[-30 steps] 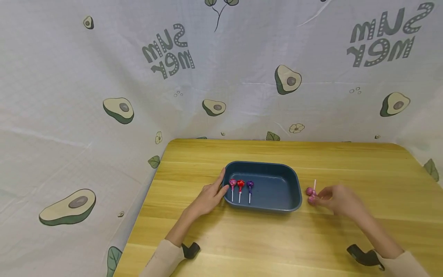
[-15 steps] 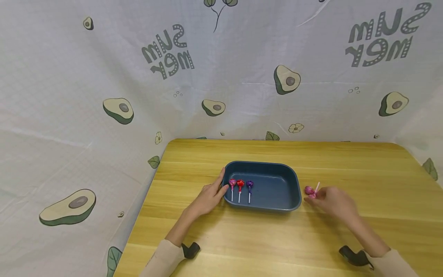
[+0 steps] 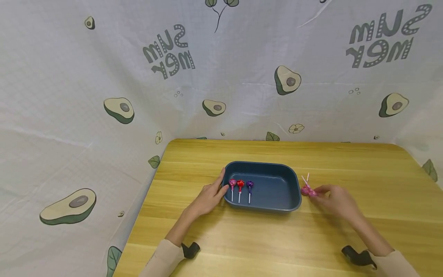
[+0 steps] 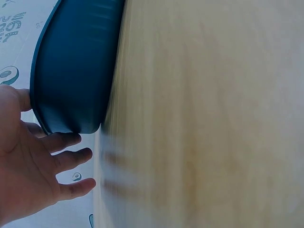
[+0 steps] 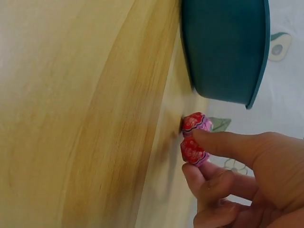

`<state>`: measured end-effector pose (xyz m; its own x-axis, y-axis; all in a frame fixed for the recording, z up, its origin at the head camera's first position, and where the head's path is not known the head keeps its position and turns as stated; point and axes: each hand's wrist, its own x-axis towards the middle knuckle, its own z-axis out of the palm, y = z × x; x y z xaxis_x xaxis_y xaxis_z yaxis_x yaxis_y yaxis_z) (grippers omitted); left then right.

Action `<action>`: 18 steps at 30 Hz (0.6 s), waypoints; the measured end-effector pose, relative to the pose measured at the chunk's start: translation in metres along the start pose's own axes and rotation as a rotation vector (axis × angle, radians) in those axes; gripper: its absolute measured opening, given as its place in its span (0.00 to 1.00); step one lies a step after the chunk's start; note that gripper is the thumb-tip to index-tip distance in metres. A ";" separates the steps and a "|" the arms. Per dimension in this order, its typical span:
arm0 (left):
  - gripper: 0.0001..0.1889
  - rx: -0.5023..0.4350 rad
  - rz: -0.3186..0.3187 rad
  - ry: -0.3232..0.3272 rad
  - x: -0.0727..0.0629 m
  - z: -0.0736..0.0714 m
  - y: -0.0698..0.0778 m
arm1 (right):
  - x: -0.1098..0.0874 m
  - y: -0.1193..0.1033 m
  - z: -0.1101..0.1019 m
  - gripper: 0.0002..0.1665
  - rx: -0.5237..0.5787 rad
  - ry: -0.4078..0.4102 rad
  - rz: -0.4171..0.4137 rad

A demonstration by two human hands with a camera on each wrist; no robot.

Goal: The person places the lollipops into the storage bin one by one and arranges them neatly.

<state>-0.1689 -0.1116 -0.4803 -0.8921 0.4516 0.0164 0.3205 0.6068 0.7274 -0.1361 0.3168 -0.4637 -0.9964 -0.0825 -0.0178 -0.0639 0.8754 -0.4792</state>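
Observation:
My left hand (image 3: 207, 198) rests against the left end of a dark blue tray (image 3: 277, 192), its thumb at the rim and its other fingers spread. In the left wrist view, straight fingertips (image 4: 71, 159) lie by the tray's end wall. Inside the tray, a pink lollipop (image 3: 232, 183), a red lollipop (image 3: 240, 184) and a purple lollipop (image 3: 250, 184) lie in a row, sticks toward me. Just right of the tray, my right hand (image 3: 337, 202) pinches at two pink-wrapped lollipops (image 5: 194, 149) between thumb and fingers. Their white sticks (image 3: 307, 177) point away from me.
The tray stands on a light wooden table (image 3: 256, 246). Behind and to the left hangs a white cloth (image 3: 242, 77) printed with avocados and lettering. Dark wrist mounts (image 3: 358, 257) sit by both sleeves.
My right hand has shifted the two pink lollipops slightly left toward the tray, and their sticks now show crossed close together. The left hand and the tray have stayed in place.

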 end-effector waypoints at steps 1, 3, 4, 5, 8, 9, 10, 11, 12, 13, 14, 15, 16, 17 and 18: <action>0.36 -0.001 0.001 0.000 0.000 0.000 0.000 | 0.000 0.001 0.000 0.21 0.011 0.004 -0.003; 0.36 -0.004 0.001 -0.001 0.000 0.000 0.000 | 0.000 0.003 0.000 0.20 0.026 0.014 -0.013; 0.36 -0.006 0.002 -0.001 0.000 0.000 0.000 | 0.001 0.003 0.000 0.19 0.038 0.017 -0.017; 0.36 -0.006 0.002 -0.002 0.000 0.000 0.000 | 0.001 0.003 0.000 0.19 0.046 0.025 -0.022; 0.37 -0.004 0.003 -0.002 -0.001 0.000 -0.002 | 0.003 0.003 0.000 0.21 0.097 0.034 -0.012; 0.37 -0.003 0.004 -0.002 -0.001 0.000 -0.002 | 0.003 0.003 -0.001 0.21 0.118 0.038 -0.007; 0.37 -0.001 0.005 -0.003 -0.001 0.000 -0.002 | 0.004 0.002 -0.002 0.22 0.145 0.039 0.000; 0.37 0.000 0.004 -0.003 -0.001 -0.001 -0.002 | 0.005 0.001 -0.004 0.22 0.160 0.047 0.003; 0.37 0.000 0.007 -0.002 -0.001 -0.001 -0.002 | 0.007 0.000 -0.007 0.23 0.177 0.052 0.007; 0.37 -0.003 0.008 -0.004 -0.001 -0.001 -0.002 | 0.009 -0.001 -0.010 0.23 0.201 0.057 0.006; 0.37 -0.004 0.009 -0.005 -0.001 -0.001 -0.002 | 0.011 -0.003 -0.013 0.23 0.218 0.065 0.001; 0.36 -0.005 0.010 -0.006 0.000 -0.001 -0.002 | 0.013 -0.005 -0.016 0.23 0.236 0.068 -0.004; 0.36 -0.005 0.011 -0.007 0.000 -0.001 -0.002 | 0.016 -0.008 -0.020 0.23 0.260 0.066 -0.009; 0.36 -0.006 0.010 -0.008 0.000 -0.001 -0.001 | 0.018 -0.011 -0.023 0.23 0.276 0.064 -0.014; 0.36 -0.005 0.011 -0.007 0.000 -0.002 -0.001 | 0.021 -0.015 -0.026 0.24 0.295 0.057 -0.016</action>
<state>-0.1699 -0.1130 -0.4800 -0.8861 0.4630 0.0198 0.3291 0.5986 0.7303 -0.1578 0.3148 -0.4338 -0.9974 -0.0613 0.0368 -0.0691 0.6970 -0.7137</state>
